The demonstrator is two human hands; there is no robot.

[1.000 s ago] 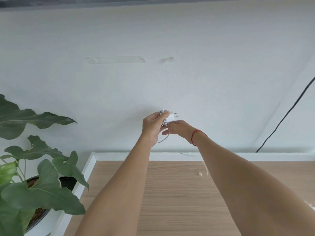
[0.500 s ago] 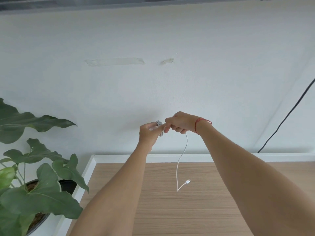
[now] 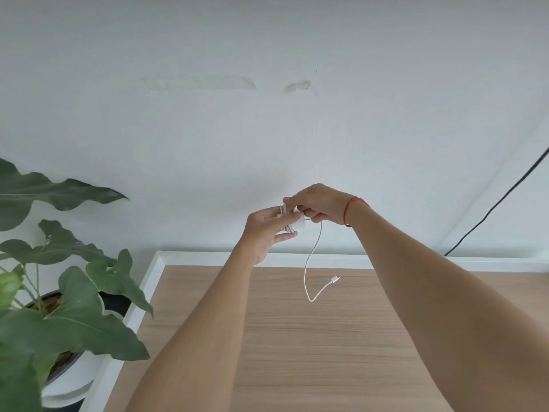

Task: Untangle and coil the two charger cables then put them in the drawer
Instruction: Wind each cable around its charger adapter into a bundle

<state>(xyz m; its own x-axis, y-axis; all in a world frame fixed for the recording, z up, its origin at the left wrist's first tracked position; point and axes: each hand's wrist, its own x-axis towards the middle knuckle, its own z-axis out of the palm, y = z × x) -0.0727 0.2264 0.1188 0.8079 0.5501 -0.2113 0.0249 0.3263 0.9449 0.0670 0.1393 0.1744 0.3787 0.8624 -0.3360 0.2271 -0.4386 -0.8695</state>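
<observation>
A: Where is the charger cable?
B: Up in front of the wall, above the desk. The left hand grips its wound part, fingers curled round it.
A: And the right hand?
B: It pinches the strand just beside the coils; the loose end dangles below, connector at its tip

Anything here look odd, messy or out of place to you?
Nothing spilled or broken. Two leftover strips of tape cling to the wall, and a black cord runs slantwise down it at right. The white charger cable is only partly wound: its tail dangles loose below the right hand.
</observation>
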